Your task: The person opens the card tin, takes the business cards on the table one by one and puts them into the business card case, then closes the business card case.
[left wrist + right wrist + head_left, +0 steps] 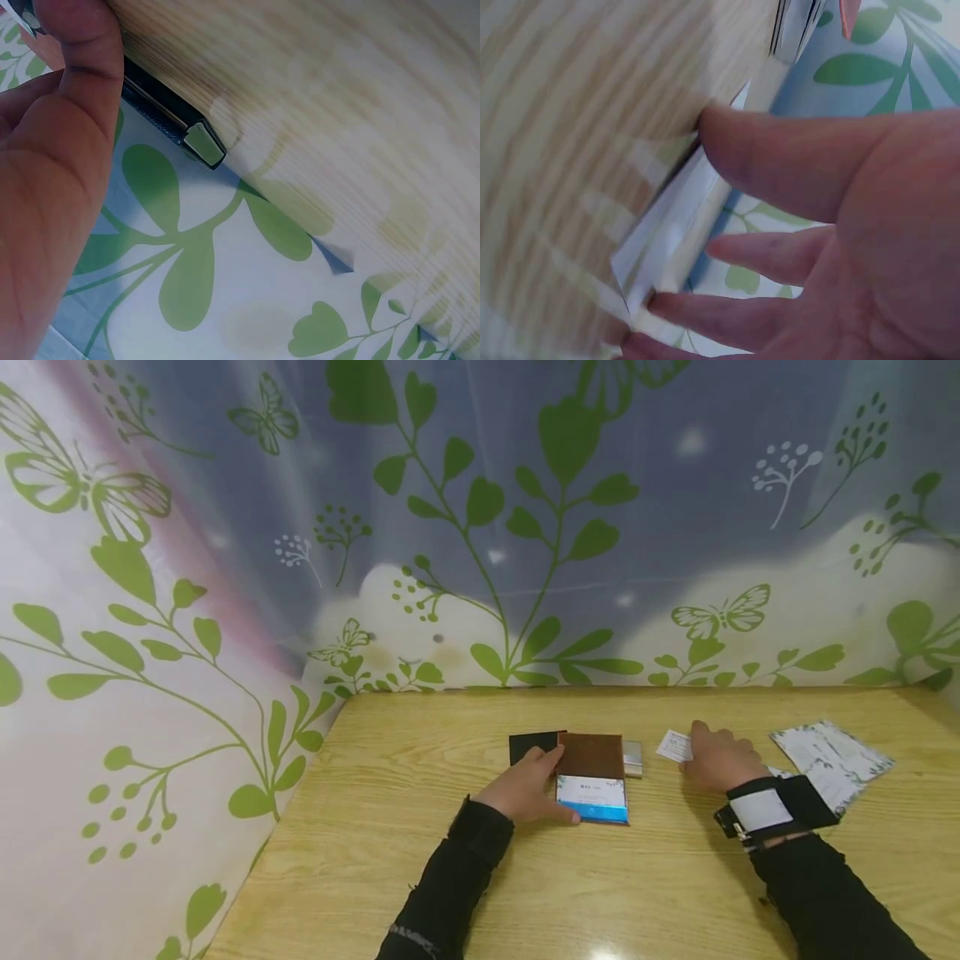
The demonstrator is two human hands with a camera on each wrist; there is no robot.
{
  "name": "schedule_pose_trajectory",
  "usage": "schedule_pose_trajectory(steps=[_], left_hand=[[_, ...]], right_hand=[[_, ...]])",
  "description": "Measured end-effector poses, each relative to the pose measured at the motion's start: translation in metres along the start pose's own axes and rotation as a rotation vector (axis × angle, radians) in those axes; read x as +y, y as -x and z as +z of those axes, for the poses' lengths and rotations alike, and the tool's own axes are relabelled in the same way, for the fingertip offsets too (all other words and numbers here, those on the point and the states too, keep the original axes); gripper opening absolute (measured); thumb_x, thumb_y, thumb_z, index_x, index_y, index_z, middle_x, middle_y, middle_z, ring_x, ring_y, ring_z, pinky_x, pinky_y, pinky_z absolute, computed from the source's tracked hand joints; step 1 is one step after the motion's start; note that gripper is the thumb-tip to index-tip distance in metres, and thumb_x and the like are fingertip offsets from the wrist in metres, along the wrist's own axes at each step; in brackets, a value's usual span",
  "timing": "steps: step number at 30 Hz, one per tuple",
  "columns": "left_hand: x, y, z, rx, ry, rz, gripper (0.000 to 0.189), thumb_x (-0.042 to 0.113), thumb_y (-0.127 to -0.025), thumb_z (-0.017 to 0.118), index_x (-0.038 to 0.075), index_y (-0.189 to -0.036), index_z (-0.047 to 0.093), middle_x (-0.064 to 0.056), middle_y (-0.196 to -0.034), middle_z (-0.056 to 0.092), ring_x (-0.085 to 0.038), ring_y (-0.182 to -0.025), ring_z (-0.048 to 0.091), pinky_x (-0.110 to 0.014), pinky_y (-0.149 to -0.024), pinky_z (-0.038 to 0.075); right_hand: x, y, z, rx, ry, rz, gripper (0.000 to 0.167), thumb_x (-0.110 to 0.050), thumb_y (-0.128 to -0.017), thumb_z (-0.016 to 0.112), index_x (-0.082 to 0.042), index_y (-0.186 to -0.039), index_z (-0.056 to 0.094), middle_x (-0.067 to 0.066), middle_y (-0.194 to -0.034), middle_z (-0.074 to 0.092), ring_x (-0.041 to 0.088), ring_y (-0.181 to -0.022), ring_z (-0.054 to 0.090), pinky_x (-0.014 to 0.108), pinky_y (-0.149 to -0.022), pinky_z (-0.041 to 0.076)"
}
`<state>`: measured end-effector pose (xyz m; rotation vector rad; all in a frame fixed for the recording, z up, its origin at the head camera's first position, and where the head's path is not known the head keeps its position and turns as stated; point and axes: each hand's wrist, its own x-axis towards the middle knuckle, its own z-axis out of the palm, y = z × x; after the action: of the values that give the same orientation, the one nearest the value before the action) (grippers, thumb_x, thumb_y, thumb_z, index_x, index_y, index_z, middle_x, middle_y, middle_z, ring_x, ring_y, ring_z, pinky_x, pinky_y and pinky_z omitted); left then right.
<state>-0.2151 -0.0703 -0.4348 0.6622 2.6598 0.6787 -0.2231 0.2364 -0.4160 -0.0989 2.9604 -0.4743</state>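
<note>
- The person's right hand [723,764] pinches a small white card with dark print [673,746], with the thumb at one edge and fingers at the other; the card pokes out on the hand's left side, close to the table, and it is hard to tell if it touches the wood
- The person's left hand [525,787] has its thumb and fingers stretched apart, and they hold the left side of a flat, brown, box-shaped case [591,755]; the thumb tip is by the bottom edge
- The case lies on the table, left of the small card and well apart from it
- In the lower part of the case sits a white card with green leaf corners [588,788], with a shiny blue strip [600,813] across the bottom
- A flat black piece [527,747] shows at the case's left, and a shiny silver piece [633,753] shows at its right; whether they are joined to the case cannot be told
- To the right of the right hand lie white papers with green leaf patterns [832,760], partly hidden by the wrist
- A black strap with a white patch [761,810] goes round the right wrist
- Under it all is a yellow-brown wood-grain table [375,793]
- Behind stands a blue-grey and white backdrop with green leaves and butterflies [465,560]
</note>
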Motion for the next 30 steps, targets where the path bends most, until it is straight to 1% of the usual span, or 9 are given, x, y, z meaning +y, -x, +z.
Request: schedule_pose_trajectory(steps=[3, 9, 13, 16, 17, 19, 22, 25, 30], left_hand=[[0.000, 0.001, 0.000, -0.001, 0.002, -0.003, 0.110, 0.051, -0.085, 0.084, 0.014, -0.167, 0.020, -0.015, -0.157, 0.037, -0.026, -0.132, 0.053, -0.033, -0.102, 0.048], [0.001, 0.001, -0.001, 0.004, 0.011, 0.004, 0.110, 0.050, -0.085, 0.085, 0.012, -0.166, 0.021, -0.016, -0.154, 0.039, -0.025, -0.127, 0.054, -0.031, -0.099, 0.049], [0.001, 0.001, -0.001, -0.001, 0.017, 0.000, 0.110, 0.049, -0.086, 0.084, 0.013, -0.167, 0.020, -0.016, -0.157, 0.037, -0.026, -0.131, 0.053, -0.033, -0.100, 0.049], [0.001, 0.001, -0.001, -0.004, 0.023, -0.002, 0.109, 0.049, -0.086, 0.084, 0.013, -0.167, 0.020, -0.016, -0.159, 0.035, -0.027, -0.134, 0.052, -0.033, -0.101, 0.048], [0.001, 0.001, 0.000, -0.005, 0.024, -0.002, 0.109, 0.049, -0.086, 0.084, 0.013, -0.167, 0.020, -0.016, -0.159, 0.035, -0.028, -0.134, 0.052, -0.033, -0.101, 0.048], [0.000, 0.001, 0.000, -0.005, 0.023, -0.001, 0.109, 0.049, -0.086, 0.084, 0.012, -0.167, 0.020, -0.016, -0.158, 0.035, -0.027, -0.133, 0.052, -0.033, -0.101, 0.048], [0.000, 0.000, 0.000, -0.003, 0.015, -0.002, 0.109, 0.049, -0.086, 0.084, 0.012, -0.167, 0.021, -0.016, -0.157, 0.036, -0.026, -0.131, 0.053, -0.032, -0.100, 0.048], [0.000, 0.000, -0.001, -0.004, 0.008, -0.004, 0.109, 0.050, -0.086, 0.084, 0.013, -0.167, 0.020, -0.016, -0.158, 0.036, -0.026, -0.132, 0.053, -0.032, -0.101, 0.048], [0.001, 0.000, -0.001, -0.003, 0.008, -0.004, 0.110, 0.050, -0.085, 0.084, 0.013, -0.167, 0.021, -0.015, -0.158, 0.036, -0.025, -0.135, 0.051, -0.033, -0.104, 0.047]], right_hand=[[0.006, 0.000, -0.004, 0.012, 0.013, 0.003, 0.048, -0.016, -0.091, 0.077, 0.020, -0.113, 0.055, 0.034, -0.094, 0.061, 0.052, -0.086, 0.061, 0.063, -0.072, 0.050], [0.006, 0.001, -0.006, 0.042, 0.033, -0.014, 0.035, -0.020, -0.088, 0.080, 0.011, -0.092, 0.065, 0.019, -0.077, 0.059, 0.032, -0.068, 0.056, 0.045, -0.057, 0.047], [0.004, 0.003, -0.005, 0.062, -0.012, -0.007, 0.039, -0.026, -0.092, 0.074, -0.006, -0.064, 0.056, 0.002, -0.059, 0.044, 0.019, -0.053, 0.044, 0.033, -0.049, 0.034], [0.001, 0.003, -0.006, 0.130, -0.041, -0.013, 0.046, -0.025, -0.098, 0.066, -0.012, -0.057, 0.050, -0.002, -0.054, 0.037, 0.015, -0.048, 0.039, 0.030, -0.046, 0.030], [0.000, 0.003, -0.007, 0.180, -0.041, -0.033, 0.047, -0.022, -0.100, 0.063, -0.010, -0.056, 0.051, -0.002, -0.053, 0.037, 0.016, -0.048, 0.039, 0.030, -0.045, 0.030], [-0.001, 0.001, -0.010, 0.282, -0.027, -0.092, 0.041, -0.015, -0.102, 0.059, 0.000, -0.065, 0.061, 0.007, -0.055, 0.048, 0.024, -0.049, 0.049, 0.039, -0.045, 0.040], [-0.003, -0.003, -0.015, 0.357, -0.060, -0.178, 0.032, -0.010, -0.107, 0.052, 0.013, -0.093, 0.069, 0.019, -0.071, 0.063, 0.030, -0.060, 0.059, 0.046, -0.054, 0.048], [-0.007, -0.005, -0.019, 0.251, -0.183, -0.255, 0.032, -0.014, -0.111, 0.049, 0.014, -0.114, 0.065, 0.019, -0.086, 0.068, 0.027, -0.069, 0.061, 0.042, -0.060, 0.049], [-0.021, -0.004, -0.011, 0.010, -0.393, -0.377, 0.023, -0.013, -0.109, 0.055, 0.005, -0.118, 0.067, 0.005, -0.088, 0.066, 0.017, -0.069, 0.057, 0.033, -0.058, 0.050]])
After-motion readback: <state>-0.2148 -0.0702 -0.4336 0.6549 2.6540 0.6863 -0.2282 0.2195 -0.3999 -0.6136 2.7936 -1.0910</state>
